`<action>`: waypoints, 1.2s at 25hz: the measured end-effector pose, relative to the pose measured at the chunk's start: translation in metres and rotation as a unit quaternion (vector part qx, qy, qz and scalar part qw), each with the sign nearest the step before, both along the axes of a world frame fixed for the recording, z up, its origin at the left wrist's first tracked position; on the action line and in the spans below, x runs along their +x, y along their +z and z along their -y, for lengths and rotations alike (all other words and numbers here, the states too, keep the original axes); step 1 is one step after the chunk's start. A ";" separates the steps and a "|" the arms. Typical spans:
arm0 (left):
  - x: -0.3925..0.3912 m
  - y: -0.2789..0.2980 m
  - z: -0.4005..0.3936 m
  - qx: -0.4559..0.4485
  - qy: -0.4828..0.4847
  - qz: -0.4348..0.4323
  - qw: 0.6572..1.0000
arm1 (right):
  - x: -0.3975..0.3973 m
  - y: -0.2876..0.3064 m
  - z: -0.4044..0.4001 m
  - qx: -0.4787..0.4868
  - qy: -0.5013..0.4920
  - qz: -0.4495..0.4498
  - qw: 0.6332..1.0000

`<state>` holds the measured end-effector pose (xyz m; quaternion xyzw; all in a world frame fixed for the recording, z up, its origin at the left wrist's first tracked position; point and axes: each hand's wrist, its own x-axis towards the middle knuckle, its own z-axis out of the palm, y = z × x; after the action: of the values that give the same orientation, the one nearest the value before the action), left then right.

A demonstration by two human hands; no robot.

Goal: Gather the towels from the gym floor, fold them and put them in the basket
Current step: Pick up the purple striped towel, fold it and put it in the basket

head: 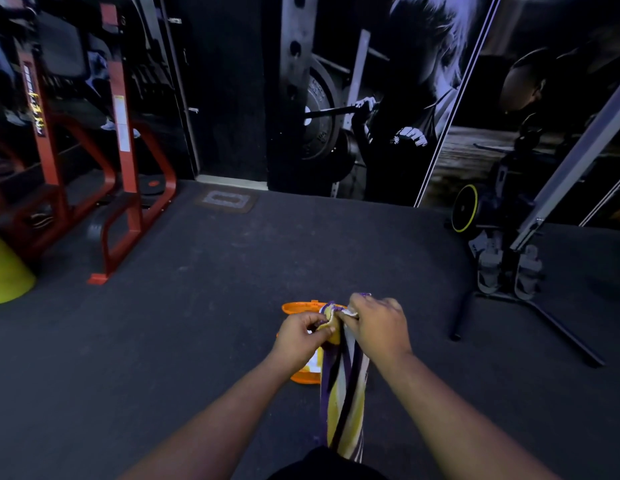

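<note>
Above the orange basket (294,308), left hand (298,332) and right hand (379,327) pinch the hanging striped towel (343,393).

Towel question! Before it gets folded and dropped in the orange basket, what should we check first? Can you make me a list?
1. Both hands hold the towel: ok. The left hand and right hand pinch the top edge of the striped towel.
2. Towel hangs straight: not ok, it hangs bunched in a narrow strip.
3. Towel is off the floor: cannot tell, its bottom end is hidden.
4. Basket is close: ok. The orange basket sits on the gym floor right behind the hands.
5. Basket has room: cannot tell, hands block the inside.
</note>
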<state>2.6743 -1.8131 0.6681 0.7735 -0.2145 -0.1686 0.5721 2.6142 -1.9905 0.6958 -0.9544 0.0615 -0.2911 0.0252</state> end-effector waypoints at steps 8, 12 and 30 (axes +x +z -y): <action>0.037 0.007 -0.025 0.028 0.044 0.055 0.997 | -0.016 -0.022 0.039 0.097 0.150 -0.137 0.974; 0.049 0.026 -0.024 -0.082 0.165 0.004 0.983 | -0.027 -0.033 0.038 0.219 0.232 -0.258 0.912; 0.075 0.111 -0.032 -0.090 -0.102 -0.061 0.989 | -0.007 0.055 0.049 0.698 0.155 0.114 0.690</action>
<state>2.7495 -1.7808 0.7790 0.6807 -0.2713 -0.2534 0.6315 2.6071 -2.0391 0.7511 -0.6170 0.0949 -0.2625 0.7358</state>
